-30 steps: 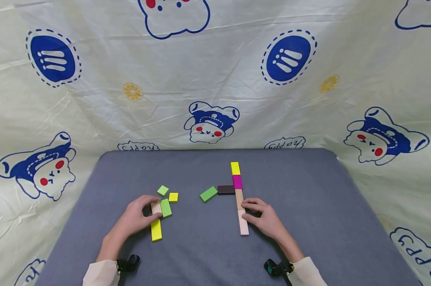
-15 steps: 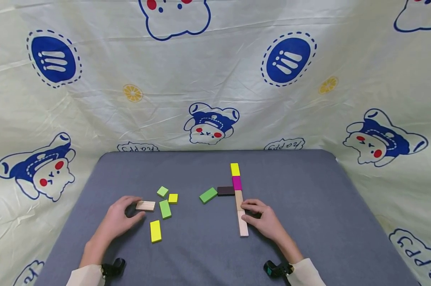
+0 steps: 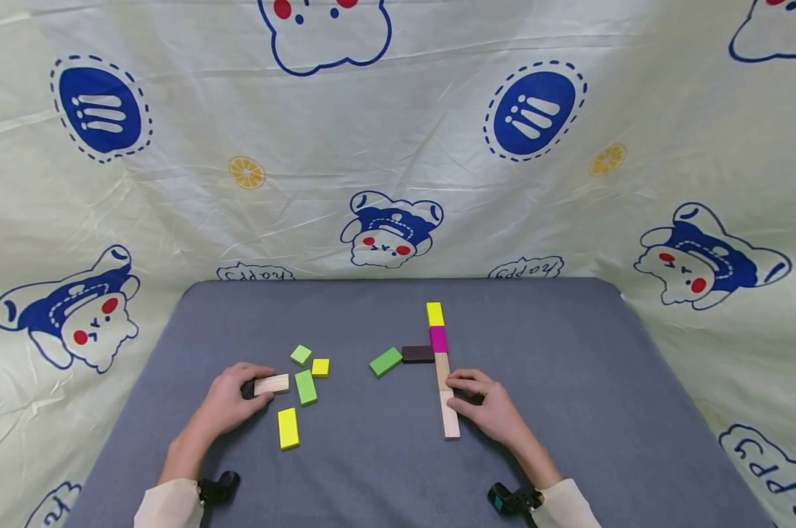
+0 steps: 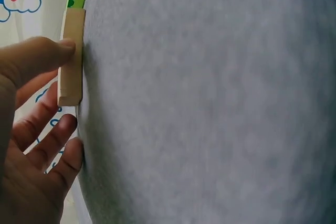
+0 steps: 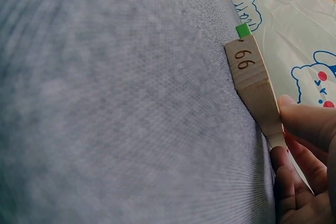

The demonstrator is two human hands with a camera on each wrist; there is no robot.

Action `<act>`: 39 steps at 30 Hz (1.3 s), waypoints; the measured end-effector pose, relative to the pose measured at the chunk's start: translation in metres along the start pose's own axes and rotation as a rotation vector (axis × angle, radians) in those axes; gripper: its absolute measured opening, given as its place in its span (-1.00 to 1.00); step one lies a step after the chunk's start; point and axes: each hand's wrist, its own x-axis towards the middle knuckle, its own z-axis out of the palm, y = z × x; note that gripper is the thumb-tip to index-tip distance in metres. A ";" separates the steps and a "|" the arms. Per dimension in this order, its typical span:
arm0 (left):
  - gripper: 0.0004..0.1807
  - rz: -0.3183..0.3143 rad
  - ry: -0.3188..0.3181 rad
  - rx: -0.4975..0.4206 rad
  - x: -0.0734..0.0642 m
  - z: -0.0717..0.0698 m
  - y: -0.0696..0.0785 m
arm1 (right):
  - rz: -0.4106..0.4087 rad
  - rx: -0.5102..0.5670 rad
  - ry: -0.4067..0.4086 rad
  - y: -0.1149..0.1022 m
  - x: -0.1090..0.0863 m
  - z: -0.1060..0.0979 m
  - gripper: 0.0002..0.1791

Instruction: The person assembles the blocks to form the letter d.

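Observation:
On the left of the table, my left hand (image 3: 229,400) pinches a pale wooden block (image 3: 271,384) that lies crosswise. In the left wrist view the thumb presses the side of that wooden block (image 4: 72,72), and the other fingertips are partly hidden. My right hand (image 3: 490,407) rests its thumb and fingertips against the right side of a row of blocks. From near to far the row has a pale pink block (image 3: 449,418), a tan block (image 3: 441,370), a magenta block (image 3: 439,339) and a yellow block (image 3: 435,314). Digits mark the near block (image 5: 249,72) in the right wrist view.
A dark brown block (image 3: 418,355) adjoins the row's left side, with a slanted green block (image 3: 386,362) at its end. Near my left hand lie a light green block (image 3: 301,355), a small yellow block (image 3: 320,368), a green block (image 3: 306,388) and a longer yellow block (image 3: 289,429).
My left hand has moved left with the wooden block, which has turned from lengthwise to crosswise and now lies apart from the green block. The right hand has stayed in place.

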 end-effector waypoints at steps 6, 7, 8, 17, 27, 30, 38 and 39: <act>-0.71 -0.032 -0.007 -0.012 -0.002 -0.001 0.006 | -0.001 -0.007 0.001 0.001 -0.001 -0.001 -0.64; -0.71 -0.040 -0.002 -0.015 -0.003 -0.001 0.007 | 0.002 -0.007 0.000 0.001 -0.001 -0.001 -0.64; -0.71 -0.044 0.006 -0.017 -0.004 -0.002 0.008 | 0.005 -0.006 0.000 0.001 -0.001 -0.001 -0.64; -0.71 -0.030 0.133 -0.044 -0.012 -0.009 0.018 | 0.010 0.009 -0.006 0.001 0.001 0.000 -0.64; -0.68 -0.039 0.149 -0.095 -0.007 -0.008 0.047 | -0.003 0.014 0.000 0.001 0.000 -0.001 -0.65; -0.69 -0.039 0.147 -0.111 -0.006 -0.004 0.053 | -0.008 0.014 -0.003 0.001 0.000 -0.001 -0.65; -0.67 -0.036 0.164 -0.166 -0.002 0.008 0.067 | -0.016 0.018 -0.004 0.001 0.000 -0.001 -0.64; -0.67 -0.031 0.168 -0.172 -0.001 0.011 0.069 | -0.015 0.019 -0.004 0.002 -0.001 -0.001 -0.64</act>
